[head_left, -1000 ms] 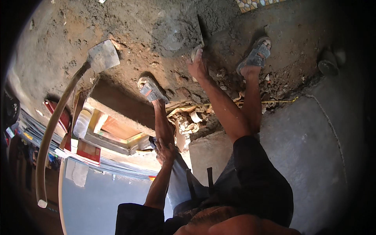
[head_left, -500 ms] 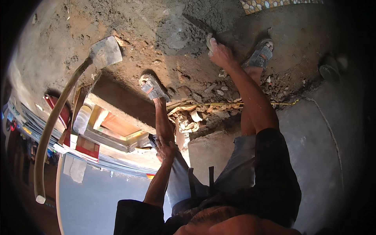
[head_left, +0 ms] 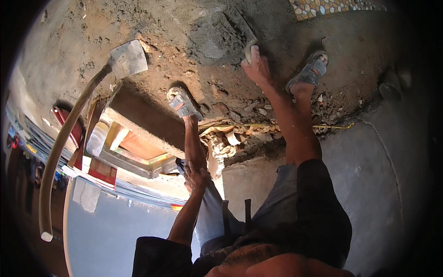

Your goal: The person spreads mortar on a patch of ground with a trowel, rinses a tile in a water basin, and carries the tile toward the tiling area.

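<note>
Trowel [head_left: 246,27] grasped in the right hand [head_left: 257,67] should skim the grey mortar [head_left: 211,41] at a low angle, while the left hand [head_left: 195,178] rests loose on the leg [head_left: 194,148].

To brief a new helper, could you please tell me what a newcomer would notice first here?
Probably the square metal blade on its long wooden handle, at left. Then comes the right hand, top centre, gripping a trowel beside a dark patch, and the pebble-patterned strip at upper right.

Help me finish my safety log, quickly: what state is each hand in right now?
Left hand: open, resting on the left leg.
Right hand: closed, holding a trowel by its handle.
</note>
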Action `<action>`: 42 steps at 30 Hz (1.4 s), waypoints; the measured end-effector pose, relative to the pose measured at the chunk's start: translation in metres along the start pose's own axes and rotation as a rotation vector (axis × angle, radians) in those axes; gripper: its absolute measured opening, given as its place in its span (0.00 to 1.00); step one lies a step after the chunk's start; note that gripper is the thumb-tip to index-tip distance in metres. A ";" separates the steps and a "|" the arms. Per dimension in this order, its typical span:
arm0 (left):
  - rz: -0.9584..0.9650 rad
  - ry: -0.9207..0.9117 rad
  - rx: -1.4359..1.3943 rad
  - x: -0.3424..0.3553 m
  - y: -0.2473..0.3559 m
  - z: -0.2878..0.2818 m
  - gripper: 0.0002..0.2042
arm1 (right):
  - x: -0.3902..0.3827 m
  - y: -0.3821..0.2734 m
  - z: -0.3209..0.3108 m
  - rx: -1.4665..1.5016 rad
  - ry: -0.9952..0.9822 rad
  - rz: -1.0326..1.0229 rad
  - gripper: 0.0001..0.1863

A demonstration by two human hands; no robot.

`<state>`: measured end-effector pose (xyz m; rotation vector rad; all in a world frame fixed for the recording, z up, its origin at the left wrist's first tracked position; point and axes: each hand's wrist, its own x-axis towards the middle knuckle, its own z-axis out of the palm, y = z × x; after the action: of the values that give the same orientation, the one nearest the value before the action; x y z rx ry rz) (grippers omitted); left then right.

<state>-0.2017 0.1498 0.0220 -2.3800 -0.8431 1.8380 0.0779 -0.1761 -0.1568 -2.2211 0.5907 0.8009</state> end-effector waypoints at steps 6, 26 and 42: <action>0.036 0.024 -0.008 0.003 -0.001 -0.002 0.34 | 0.045 -0.010 -0.016 -0.095 -0.027 0.018 0.31; 0.017 -0.032 -0.034 -0.001 0.006 -0.016 0.35 | 0.072 -0.026 -0.019 -0.117 0.090 -0.110 0.28; 0.020 -0.022 -0.065 0.003 -0.002 -0.007 0.35 | 0.009 -0.016 0.005 -0.034 -0.036 0.100 0.34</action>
<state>-0.1959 0.1550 0.0217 -2.4194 -0.8989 1.8751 0.0922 -0.1634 -0.1587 -2.2171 0.6804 0.9058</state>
